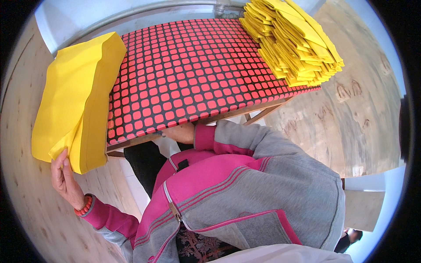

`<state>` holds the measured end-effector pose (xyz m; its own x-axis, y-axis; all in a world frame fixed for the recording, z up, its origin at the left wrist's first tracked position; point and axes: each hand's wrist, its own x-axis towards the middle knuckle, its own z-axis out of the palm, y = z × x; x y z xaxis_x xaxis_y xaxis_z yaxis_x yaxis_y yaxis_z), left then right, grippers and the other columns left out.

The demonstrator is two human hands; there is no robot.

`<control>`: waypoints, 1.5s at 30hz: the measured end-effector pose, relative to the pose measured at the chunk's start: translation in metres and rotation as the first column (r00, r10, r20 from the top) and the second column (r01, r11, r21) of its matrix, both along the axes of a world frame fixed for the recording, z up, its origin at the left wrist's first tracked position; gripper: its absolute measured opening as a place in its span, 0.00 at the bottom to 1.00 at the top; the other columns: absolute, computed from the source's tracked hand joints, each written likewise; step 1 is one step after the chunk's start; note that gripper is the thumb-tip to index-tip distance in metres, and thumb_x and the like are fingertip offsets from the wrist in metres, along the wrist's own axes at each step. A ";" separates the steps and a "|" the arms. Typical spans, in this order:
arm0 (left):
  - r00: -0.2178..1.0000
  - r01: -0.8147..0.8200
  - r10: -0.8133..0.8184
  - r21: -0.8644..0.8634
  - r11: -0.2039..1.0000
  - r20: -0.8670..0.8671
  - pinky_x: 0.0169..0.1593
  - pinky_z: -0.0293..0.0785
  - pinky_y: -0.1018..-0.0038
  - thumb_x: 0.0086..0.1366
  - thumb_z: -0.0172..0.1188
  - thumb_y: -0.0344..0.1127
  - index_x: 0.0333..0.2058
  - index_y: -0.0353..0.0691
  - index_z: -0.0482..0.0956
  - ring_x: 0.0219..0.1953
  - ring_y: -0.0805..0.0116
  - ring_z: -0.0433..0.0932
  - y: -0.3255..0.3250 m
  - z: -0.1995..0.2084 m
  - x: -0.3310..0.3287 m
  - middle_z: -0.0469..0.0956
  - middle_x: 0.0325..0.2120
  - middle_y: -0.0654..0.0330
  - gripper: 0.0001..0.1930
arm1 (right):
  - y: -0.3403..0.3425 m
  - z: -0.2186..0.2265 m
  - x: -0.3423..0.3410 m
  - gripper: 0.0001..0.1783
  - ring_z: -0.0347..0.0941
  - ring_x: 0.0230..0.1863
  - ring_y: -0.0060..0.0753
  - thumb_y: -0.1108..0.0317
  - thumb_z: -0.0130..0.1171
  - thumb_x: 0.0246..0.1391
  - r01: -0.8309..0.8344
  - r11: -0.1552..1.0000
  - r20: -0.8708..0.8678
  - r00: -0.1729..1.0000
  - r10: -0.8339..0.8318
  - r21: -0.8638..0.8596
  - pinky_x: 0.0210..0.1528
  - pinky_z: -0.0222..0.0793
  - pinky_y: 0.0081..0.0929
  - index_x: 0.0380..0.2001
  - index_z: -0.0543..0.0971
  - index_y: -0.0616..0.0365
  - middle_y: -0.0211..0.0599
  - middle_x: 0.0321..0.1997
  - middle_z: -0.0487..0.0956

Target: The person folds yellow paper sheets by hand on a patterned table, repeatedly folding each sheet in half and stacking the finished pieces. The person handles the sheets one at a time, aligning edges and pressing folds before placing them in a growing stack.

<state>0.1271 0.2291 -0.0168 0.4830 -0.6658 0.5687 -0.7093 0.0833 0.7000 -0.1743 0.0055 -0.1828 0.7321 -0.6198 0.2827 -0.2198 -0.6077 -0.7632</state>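
Note:
At the table's left end lies a thick stack of flat yellow fabric sheets point(72, 87). My left hand point(66, 179), with a red bead bracelet at the wrist, pinches the near corner of the top sheet. That corner is lifted and folded back a little from the stack. My right arm bends across my lap, and my right hand point(179, 133) is mostly hidden beneath the table's front edge. Its fingers do not show.
The small table point(184, 74) has a red-and-black checked cover. A tall pile of folded yellow fabric pieces point(302, 44) stands at its far right end. Wooden boards point(346, 118) flank the table on both sides. A metal pipe point(153, 15) runs behind it. Another person point(348, 240) is partly seen at lower right.

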 end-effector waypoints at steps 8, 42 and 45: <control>0.998 0.054 -0.054 -0.003 0.999 0.023 0.59 0.68 0.73 0.74 0.52 0.26 0.46 0.31 0.83 0.51 0.68 0.76 0.004 0.002 0.005 0.80 0.46 0.58 0.10 | 0.047 0.137 0.006 0.08 0.76 0.34 0.40 0.62 0.61 0.54 -0.556 0.568 -0.032 0.731 0.681 -0.607 0.37 0.74 0.35 0.33 0.75 0.52 0.34 0.31 0.72; 0.904 0.314 -0.292 0.021 0.949 -0.311 0.56 0.74 0.74 0.75 0.49 0.27 0.48 0.31 0.82 0.50 0.71 0.80 0.009 0.026 0.015 0.84 0.46 0.58 0.13 | 0.047 0.217 0.148 0.11 0.82 0.43 0.41 0.74 0.67 0.50 -0.391 0.444 0.063 0.688 0.723 -0.806 0.44 0.79 0.32 0.39 0.83 0.59 0.37 0.44 0.84; 0.908 0.306 -0.285 0.024 0.952 -0.308 0.56 0.73 0.74 0.75 0.49 0.28 0.47 0.31 0.82 0.50 0.72 0.80 0.010 0.025 0.015 0.84 0.45 0.58 0.13 | 0.048 0.219 0.150 0.08 0.81 0.43 0.42 0.76 0.65 0.54 -0.481 0.548 0.076 0.701 0.709 -0.684 0.46 0.78 0.32 0.39 0.81 0.62 0.40 0.44 0.84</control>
